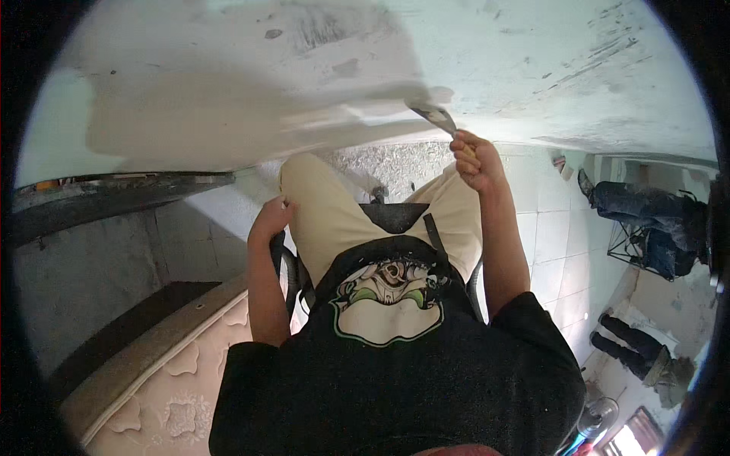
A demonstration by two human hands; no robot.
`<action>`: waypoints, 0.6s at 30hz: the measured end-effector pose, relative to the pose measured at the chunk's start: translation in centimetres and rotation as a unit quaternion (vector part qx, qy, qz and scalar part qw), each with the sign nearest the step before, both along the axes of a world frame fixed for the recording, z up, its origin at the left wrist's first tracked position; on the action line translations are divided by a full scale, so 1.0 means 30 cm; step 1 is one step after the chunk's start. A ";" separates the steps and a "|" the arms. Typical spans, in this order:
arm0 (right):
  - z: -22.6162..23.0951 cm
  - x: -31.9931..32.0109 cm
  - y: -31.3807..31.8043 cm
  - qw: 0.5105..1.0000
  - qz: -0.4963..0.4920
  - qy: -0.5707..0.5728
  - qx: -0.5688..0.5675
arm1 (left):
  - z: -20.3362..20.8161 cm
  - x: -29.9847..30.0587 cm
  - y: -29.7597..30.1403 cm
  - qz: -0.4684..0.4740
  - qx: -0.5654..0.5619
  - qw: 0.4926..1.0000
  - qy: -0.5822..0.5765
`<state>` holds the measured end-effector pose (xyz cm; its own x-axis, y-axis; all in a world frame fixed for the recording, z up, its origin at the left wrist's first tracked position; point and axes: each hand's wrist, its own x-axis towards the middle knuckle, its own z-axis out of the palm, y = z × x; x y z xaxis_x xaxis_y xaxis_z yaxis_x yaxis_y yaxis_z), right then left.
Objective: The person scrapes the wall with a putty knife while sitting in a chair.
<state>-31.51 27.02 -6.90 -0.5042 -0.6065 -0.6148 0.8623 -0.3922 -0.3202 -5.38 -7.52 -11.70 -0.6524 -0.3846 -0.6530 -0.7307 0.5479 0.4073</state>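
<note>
My right hand (477, 162) is closed round the handle of a putty knife (437, 115). Its broad metal blade points up and left, at the wall (228, 83), with some pale paste on it. A smoother, lighter band of filler (342, 115) runs along the wall left of the blade. Whether the blade's edge touches the wall I cannot tell. Beside my left knee, my left hand (271, 218) rests low with its fingers curled in. A small pale spot shows at the fingertips; what it is, if anything held, I cannot make out.
I sit on a dark chair (389, 216) close to the wall. A dark ledge (122, 201) and a quilted pink mattress (171, 380) lie to my left. Pale floor tiles (551, 228) spread at right, where dark-trousered legs (646, 209) and another person (639, 346) show.
</note>
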 end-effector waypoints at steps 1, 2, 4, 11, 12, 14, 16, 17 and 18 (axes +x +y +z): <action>0.009 -0.004 0.021 1.000 0.003 0.002 -0.003 | -0.002 0.021 0.010 0.001 0.002 1.000 -0.002; 0.025 -0.002 0.013 1.000 0.006 0.003 -0.006 | -0.003 0.031 0.005 0.014 0.023 1.000 0.012; 0.059 0.035 0.017 0.999 -0.012 0.036 -0.002 | -0.006 0.043 -0.005 0.029 0.044 0.998 0.027; 0.026 0.039 -0.004 1.000 -0.005 0.011 -0.028 | 0.030 0.010 0.011 0.002 0.019 1.000 -0.017; 0.048 0.043 -0.010 0.999 0.008 0.036 -0.014 | 0.033 0.009 0.011 -0.002 0.023 1.000 -0.015; 0.014 0.039 -0.040 1.000 0.007 0.020 -0.008 | 0.032 0.002 0.013 0.004 0.022 1.000 -0.019; -0.002 0.039 -0.030 1.000 0.003 0.001 0.000 | 0.022 0.010 0.023 0.008 0.025 0.999 -0.027; 0.007 0.031 -0.039 1.000 0.019 -0.008 -0.001 | 0.013 0.014 0.013 0.000 0.023 1.000 -0.019; 0.017 0.027 -0.046 0.999 0.036 -0.016 -0.002 | 0.006 0.018 0.003 -0.008 0.022 1.000 -0.011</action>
<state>-30.71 25.65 -6.38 -0.4386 -0.6426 -0.6283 0.8984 -0.3297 -0.2900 -4.84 -7.43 -11.52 -0.6428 -0.3457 -0.6837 -0.7317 0.5415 0.4141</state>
